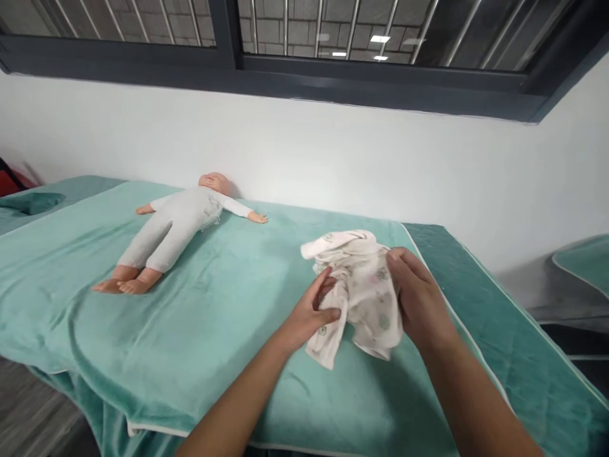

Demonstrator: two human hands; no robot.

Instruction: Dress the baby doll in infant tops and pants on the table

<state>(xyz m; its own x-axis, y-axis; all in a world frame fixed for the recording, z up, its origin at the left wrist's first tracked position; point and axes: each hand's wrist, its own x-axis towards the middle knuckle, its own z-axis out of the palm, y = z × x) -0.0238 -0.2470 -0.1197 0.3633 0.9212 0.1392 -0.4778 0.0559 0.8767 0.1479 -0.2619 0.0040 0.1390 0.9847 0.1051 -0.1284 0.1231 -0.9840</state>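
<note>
A crumpled white baby garment (373, 298) with small printed figures hangs between my two hands, just above the green blanket. Its lower ends dangle loose; I cannot tell whether it is a top or a one-piece. My left hand (314, 311) pinches the near left part between thumb and fingers. On the other side, my right hand (419, 295) grips the right edge, with its fingertips partly hidden behind the cloth. Off to the left lies a baby doll (178, 219) on its back, dressed in a white long-sleeved suit, arms spread, head by the wall.
The light green blanket (228, 330) covers the table, its front edge hanging down at the left. Darker green quilted cloth (518, 317) lies under it on the right. A white wall (304, 158) with a dark-framed, barred window (380, 82) rises behind. Something red (9, 183) shows at far left.
</note>
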